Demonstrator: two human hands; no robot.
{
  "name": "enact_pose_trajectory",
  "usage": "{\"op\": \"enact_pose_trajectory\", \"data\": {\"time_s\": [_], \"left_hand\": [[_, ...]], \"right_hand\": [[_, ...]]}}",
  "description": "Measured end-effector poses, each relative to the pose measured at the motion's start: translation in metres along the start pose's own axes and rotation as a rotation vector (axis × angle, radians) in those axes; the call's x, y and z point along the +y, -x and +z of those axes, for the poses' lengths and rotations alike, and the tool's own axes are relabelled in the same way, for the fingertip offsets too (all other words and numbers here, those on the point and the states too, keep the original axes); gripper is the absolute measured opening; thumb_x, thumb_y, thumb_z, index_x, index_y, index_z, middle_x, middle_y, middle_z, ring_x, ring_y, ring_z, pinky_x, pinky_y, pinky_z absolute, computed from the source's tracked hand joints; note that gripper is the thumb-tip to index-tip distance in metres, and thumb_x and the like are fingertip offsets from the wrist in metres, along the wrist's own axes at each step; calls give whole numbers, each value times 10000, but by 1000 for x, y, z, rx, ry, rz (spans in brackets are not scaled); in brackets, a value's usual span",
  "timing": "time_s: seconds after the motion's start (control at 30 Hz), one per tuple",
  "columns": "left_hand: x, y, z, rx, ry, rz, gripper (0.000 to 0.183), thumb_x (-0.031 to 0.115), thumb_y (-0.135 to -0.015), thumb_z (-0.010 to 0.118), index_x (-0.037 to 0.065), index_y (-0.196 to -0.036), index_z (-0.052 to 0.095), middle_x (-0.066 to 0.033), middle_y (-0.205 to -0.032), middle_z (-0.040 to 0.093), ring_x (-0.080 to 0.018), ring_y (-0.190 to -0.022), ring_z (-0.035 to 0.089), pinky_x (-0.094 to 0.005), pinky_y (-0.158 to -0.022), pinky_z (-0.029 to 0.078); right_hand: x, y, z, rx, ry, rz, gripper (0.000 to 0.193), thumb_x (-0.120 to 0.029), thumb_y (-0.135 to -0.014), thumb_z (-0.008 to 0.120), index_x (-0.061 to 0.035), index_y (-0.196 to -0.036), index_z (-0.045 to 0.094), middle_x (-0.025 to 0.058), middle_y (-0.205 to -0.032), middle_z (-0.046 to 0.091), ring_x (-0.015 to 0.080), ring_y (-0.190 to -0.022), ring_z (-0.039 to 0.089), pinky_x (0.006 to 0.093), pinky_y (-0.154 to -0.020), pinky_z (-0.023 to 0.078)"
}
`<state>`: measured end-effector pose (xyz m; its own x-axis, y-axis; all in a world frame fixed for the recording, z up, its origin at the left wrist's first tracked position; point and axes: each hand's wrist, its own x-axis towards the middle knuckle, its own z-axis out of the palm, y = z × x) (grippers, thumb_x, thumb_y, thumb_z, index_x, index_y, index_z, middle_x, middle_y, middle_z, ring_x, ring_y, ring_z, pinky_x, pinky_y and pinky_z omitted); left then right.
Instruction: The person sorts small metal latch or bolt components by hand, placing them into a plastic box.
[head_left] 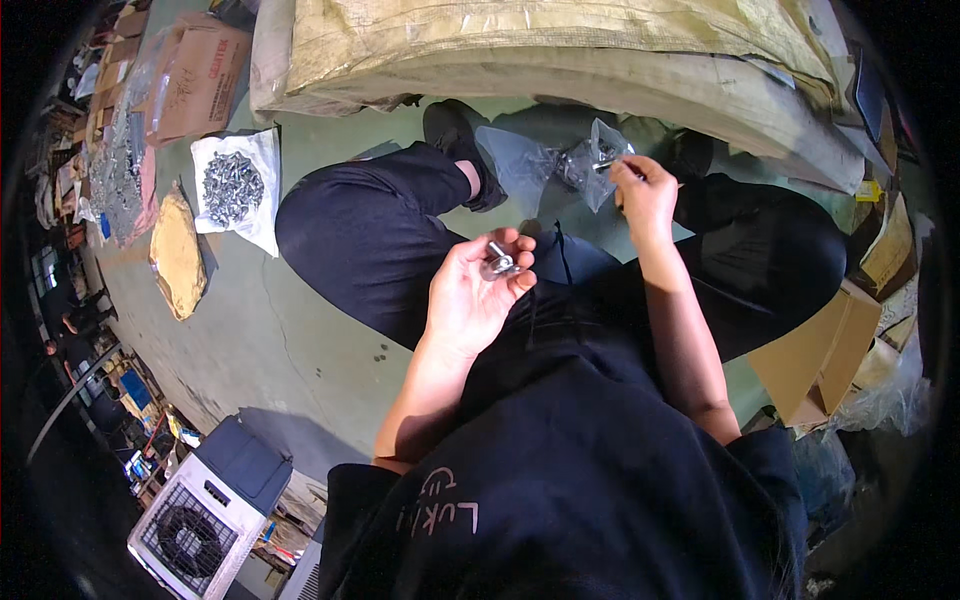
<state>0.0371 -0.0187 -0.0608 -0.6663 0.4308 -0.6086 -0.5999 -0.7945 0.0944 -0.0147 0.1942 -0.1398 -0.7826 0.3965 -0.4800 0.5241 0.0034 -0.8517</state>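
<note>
The left hand (pixel 468 298) is turned palm up, with its fingers curled around a few small shiny metal parts (pixel 500 262). The right hand (pixel 648 195) is up at a clear plastic bag (pixel 603 190) between the person's legs, with its fingertips close together by the top of the bag. I cannot tell if they pinch the bag or a small thing from it. Over to the left, a big heap of small metal bits (pixel 232 187) lies on a white sheet (pixel 263 222) on the floor (pixel 330 370). To do this well, I think the left palm should be like a little cup, so nothing rolls out. The right hand should go gently near the bag, because thin plastic could snag and tip things over.
</note>
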Motion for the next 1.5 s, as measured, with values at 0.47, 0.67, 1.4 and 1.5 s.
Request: {"op": "enact_pose_trajectory", "data": {"time_s": [0.47, 0.67, 1.4, 1.5], "left_hand": [[9, 5, 22, -65, -283, 36, 450, -41, -788, 380, -56, -1237, 363, -233, -1040, 529, -250, -904, 562, -326, -808, 486], [9, 11, 30, 16, -684, 133, 667, -55, -730, 396, 36, -1354, 176, -235, -964, 554, -249, -804, 581, -302, -659, 487], [7, 13, 40, -75, -735, 455, 303, 31, -784, 594, -37, -1073, 529, -150, -863, 601, -107, -631, 537, -200, -499, 429], [7, 14, 39, -67, -791, 544, 295, 3, -774, 598, -43, -1059, 537, -144, -850, 603, -108, -632, 543, -196, -489, 429]], "right_hand": [[3, -10, 15, -31, 152, -13, 234, -126, -726, 636, -49, -948, 640, 66, -685, 611, 121, -542, 526, 245, -517, 420], [-64, 57, 8, -864, -59, -155, 220, -121, -749, 646, -9, -937, 630, -8, -626, 549, 66, -521, 460, 199, -506, 389], [-67, 86, 14, -667, -609, -34, 208, -65, -741, 658, -17, -942, 632, 19, -727, 600, 35, -526, 437, 168, -448, 321], [-67, 87, 14, -675, -581, -77, 216, -69, -743, 658, -23, -952, 630, 15, -732, 599, 31, -524, 437, 163, -442, 330]]}}
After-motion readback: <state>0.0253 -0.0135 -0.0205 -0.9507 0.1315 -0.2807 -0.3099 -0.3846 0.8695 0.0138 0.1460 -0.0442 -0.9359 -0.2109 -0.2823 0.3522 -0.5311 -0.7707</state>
